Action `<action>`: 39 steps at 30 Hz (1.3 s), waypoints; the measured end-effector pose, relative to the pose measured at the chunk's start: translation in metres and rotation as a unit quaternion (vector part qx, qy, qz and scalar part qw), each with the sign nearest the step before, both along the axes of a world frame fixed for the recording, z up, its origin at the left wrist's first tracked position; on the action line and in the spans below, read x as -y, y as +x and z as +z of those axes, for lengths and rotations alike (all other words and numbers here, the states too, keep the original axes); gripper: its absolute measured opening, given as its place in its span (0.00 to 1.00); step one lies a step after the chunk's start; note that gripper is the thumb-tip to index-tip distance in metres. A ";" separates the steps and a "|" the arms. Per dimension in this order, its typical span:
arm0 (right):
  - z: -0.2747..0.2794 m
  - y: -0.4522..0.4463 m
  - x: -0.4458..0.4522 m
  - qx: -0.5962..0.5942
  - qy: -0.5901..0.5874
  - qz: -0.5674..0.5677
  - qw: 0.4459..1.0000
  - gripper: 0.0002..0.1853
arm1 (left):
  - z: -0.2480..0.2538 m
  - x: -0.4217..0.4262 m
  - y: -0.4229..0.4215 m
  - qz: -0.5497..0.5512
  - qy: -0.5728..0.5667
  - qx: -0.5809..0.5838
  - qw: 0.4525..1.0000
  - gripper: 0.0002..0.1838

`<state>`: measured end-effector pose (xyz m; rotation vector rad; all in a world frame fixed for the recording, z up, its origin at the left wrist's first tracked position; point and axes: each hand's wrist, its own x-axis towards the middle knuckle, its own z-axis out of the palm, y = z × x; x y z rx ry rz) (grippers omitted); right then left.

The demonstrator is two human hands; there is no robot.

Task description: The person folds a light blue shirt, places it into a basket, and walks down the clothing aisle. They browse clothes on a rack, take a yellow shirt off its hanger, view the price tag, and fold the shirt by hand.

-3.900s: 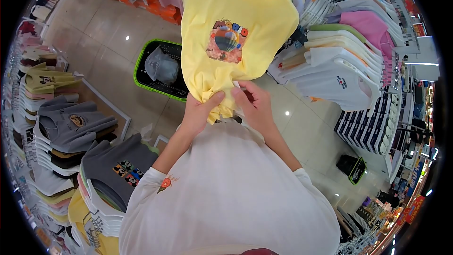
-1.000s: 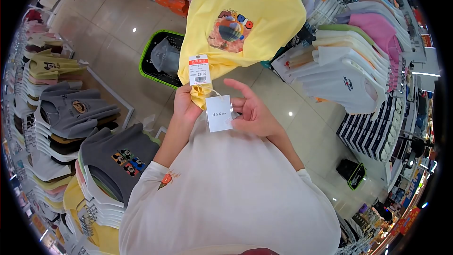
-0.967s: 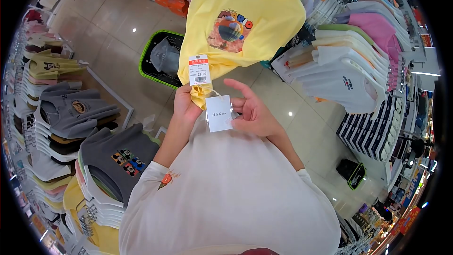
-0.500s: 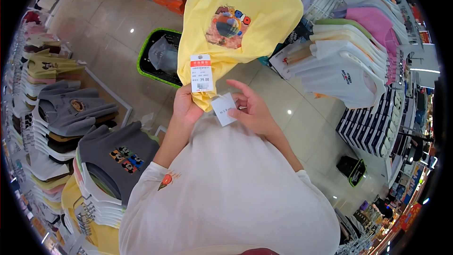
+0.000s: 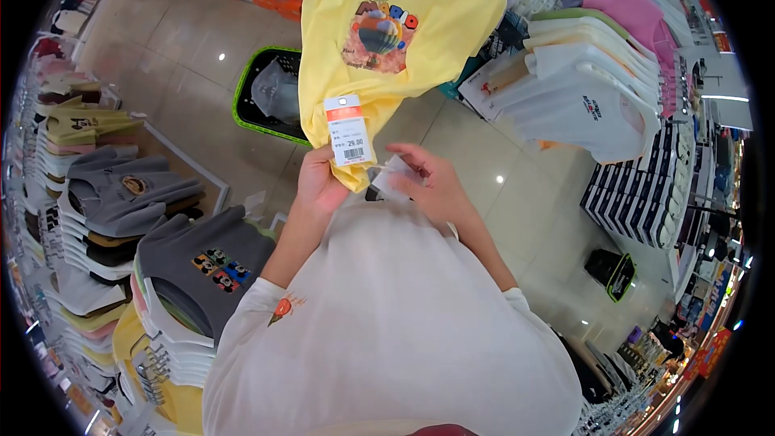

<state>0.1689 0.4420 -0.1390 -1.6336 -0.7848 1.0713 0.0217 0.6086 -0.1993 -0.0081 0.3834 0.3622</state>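
Observation:
A yellow T-shirt [image 5: 452, 40] with a printed picture on its chest hangs in front of me at the top. My left hand [image 5: 320, 182] is closed around the bunched lower edge of this shirt. A white and orange price tag [image 5: 348, 131] reading 29.00 lies over the fabric beside those fingers. Just to the right, my right hand [image 5: 436, 186] pinches a small white tag [image 5: 393, 178], tilted and partly behind the fingers. The print on this small tag cannot be read now.
A black and green shopping basket [image 5: 242, 105] with a clear plastic bag [image 5: 275, 90] inside stands on the tiled floor. Grey T-shirts [image 5: 194, 266] hang at left, white T-shirts [image 5: 581, 97] at right. Another dark basket [image 5: 610, 274] sits at lower right.
The small white tag has turned in my right hand, so its printed face no longer shows plainly. The yellow shirt has shifted slightly up and left in view.

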 end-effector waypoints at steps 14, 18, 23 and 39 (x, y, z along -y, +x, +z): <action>0.022 -0.029 0.013 -0.017 0.078 -0.085 0.993 0.10 | 0.007 0.033 0.002 -0.126 0.066 -0.041 0.989 0.24; 0.012 -0.034 0.023 -0.037 0.106 -0.100 0.989 0.10 | 0.021 0.046 0.003 -0.136 0.099 -0.101 0.981 0.24; 0.004 -0.035 0.026 -0.097 0.128 -0.112 0.981 0.15 | 0.036 0.042 0.004 -0.140 0.109 -0.109 0.978 0.21; -0.005 0.017 -0.030 -0.177 0.067 -0.135 0.973 0.13 | 0.039 -0.005 0.059 -0.117 0.261 -0.159 0.945 0.22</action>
